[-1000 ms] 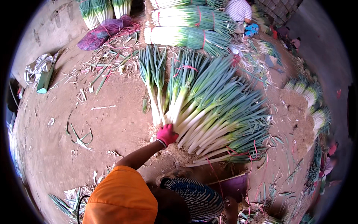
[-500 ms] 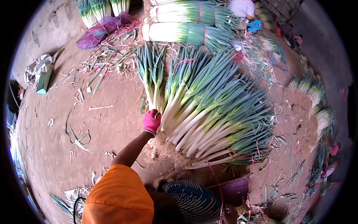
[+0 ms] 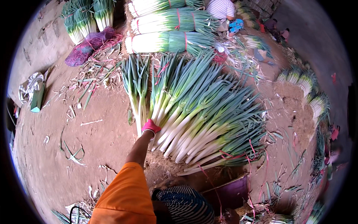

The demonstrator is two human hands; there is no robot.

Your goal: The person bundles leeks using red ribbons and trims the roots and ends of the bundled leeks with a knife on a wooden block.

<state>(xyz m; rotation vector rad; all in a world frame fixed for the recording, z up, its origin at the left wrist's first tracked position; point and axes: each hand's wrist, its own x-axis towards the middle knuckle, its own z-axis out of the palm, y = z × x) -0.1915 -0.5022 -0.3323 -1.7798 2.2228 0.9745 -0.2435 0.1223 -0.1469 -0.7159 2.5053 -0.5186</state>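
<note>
Long green onions with white stalks lie fanned out on the ground before me, leaves pointing away and roots toward me. My left hand, in a pink glove, is closed around white stalks at the fan's left end. Just left of it, a few separate green onions lie side by side. A bare hand, my right hand, shows dimly at the lower edge; its fingers are too dark to make out. Pink ties trail over the fan's near right end.
Tied green onion bundles are stacked at the far side, beside a seated person. A purple net sack lies at the far left, near upright bundles. More bundles line the right. Leaf scraps litter the dirt floor.
My left hand has let go of the leftmost green onions and shifted right onto the neighbouring stalks. The whole view has shifted, moving the scene left and slightly down.
</note>
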